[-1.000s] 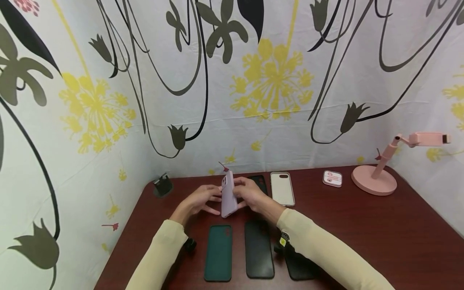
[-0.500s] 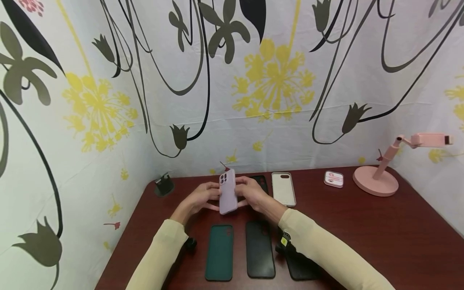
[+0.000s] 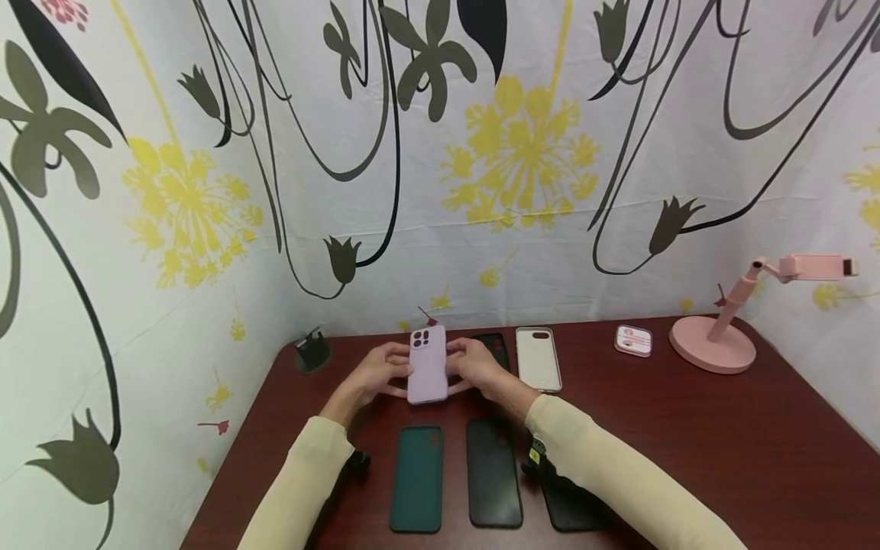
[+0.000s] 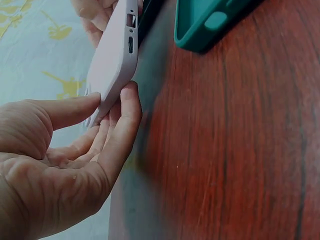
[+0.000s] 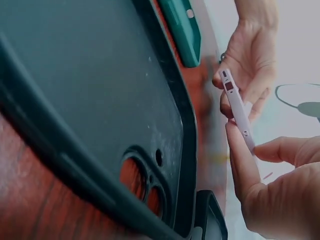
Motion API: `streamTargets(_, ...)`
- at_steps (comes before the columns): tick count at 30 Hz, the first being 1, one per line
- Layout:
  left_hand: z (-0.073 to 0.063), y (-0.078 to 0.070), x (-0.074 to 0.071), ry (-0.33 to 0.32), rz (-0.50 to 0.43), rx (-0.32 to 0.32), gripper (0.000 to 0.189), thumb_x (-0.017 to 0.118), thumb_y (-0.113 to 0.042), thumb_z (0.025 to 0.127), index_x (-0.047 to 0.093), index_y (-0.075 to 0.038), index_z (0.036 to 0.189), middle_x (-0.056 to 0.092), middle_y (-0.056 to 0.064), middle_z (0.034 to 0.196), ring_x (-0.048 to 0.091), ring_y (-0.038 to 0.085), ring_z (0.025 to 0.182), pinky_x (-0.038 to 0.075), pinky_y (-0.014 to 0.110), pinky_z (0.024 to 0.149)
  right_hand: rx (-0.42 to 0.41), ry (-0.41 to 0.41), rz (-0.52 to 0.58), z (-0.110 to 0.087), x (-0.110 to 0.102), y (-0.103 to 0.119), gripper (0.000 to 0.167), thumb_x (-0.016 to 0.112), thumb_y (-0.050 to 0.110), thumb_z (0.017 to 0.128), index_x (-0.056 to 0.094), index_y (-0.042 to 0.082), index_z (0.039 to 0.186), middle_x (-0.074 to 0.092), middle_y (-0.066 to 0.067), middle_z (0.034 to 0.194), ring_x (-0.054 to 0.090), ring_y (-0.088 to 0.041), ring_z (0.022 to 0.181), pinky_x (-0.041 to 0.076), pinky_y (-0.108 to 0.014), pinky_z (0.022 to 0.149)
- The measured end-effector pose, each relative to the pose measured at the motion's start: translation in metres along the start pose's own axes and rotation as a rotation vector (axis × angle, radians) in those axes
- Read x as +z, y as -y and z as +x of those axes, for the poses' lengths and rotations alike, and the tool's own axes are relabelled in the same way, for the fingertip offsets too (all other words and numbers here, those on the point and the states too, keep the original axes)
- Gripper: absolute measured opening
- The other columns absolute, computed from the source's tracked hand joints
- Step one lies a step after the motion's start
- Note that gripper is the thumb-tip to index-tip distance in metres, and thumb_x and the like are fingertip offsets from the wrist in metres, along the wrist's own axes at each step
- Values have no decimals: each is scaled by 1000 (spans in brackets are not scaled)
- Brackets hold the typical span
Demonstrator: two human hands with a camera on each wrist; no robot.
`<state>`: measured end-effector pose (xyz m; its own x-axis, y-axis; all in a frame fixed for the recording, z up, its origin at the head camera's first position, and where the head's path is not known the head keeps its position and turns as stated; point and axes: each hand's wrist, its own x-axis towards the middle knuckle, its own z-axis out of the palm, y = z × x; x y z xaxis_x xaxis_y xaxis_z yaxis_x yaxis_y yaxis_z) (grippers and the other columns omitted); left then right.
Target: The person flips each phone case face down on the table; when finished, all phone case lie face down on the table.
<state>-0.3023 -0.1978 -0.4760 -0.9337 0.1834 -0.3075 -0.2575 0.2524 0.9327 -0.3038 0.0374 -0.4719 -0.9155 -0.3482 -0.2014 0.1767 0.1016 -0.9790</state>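
A lilac phone case point(image 3: 428, 365) is held up over the far part of the table, tilted, its back and camera cutouts towards the head camera. My left hand point(image 3: 376, 372) pinches its left edge. In the left wrist view, the left thumb presses one face and the fingers lie behind the other. From the right, my right hand point(image 3: 474, 363) pinches the opposite edge, between thumb and fingers in the right wrist view. Nearer me lie a green phone case point(image 3: 416, 480) and a black phone case point(image 3: 493, 473).
Another black case point(image 3: 567, 500) lies partly under the right forearm. Behind the right hand are a dark case point(image 3: 496, 347) and a white case point(image 3: 538, 359). A small white box point(image 3: 633, 341), a pink phone stand point(image 3: 713, 344) and a black stand point(image 3: 312, 351) stand along the back.
The lilac phone case has turned from nearly edge-on to show its back, and shifted slightly left. Both hands keep their grip on it.
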Motion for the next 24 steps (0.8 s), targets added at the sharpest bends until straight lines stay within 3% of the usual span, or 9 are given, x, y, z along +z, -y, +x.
streamTargets(5, 3, 4, -1, -25, -7, 11, 49, 66, -5, 104, 51, -5, 150, 57, 26, 143, 69, 32, 113, 69, 48, 78, -23, -42, -110, 2, 2, -3, 48, 66, -1, 97, 55, -8, 142, 72, -26, 122, 78, -31, 97, 69, -42, 72)
streamTargets(14, 8, 8, -1, -56, 1, 28, 50, 70, -3, 100, 56, -8, 148, 67, 24, 130, 73, 27, 103, 69, 48, 74, -29, -108, -287, 4, 10, -2, 43, 72, -4, 91, 60, -7, 132, 74, -22, 110, 78, -27, 81, 68, -40, 63)
streamTargets(20, 8, 7, -1, -66, 61, 58, 51, 72, -3, 99, 57, -5, 147, 71, 24, 122, 76, 26, 95, 69, 46, 71, -62, -185, -440, 6, 15, -1, 39, 74, -5, 87, 67, -8, 125, 77, -17, 96, 78, -24, 68, 67, -34, 60)
streamTargets(24, 7, 6, -1, -79, 126, 67, 51, 73, -5, 99, 58, -6, 148, 74, 22, 118, 76, 25, 93, 69, 43, 69, -71, -185, -484, 7, 16, -3, 34, 74, -5, 87, 68, -9, 120, 74, -13, 88, 75, -19, 61, 65, -32, 56)
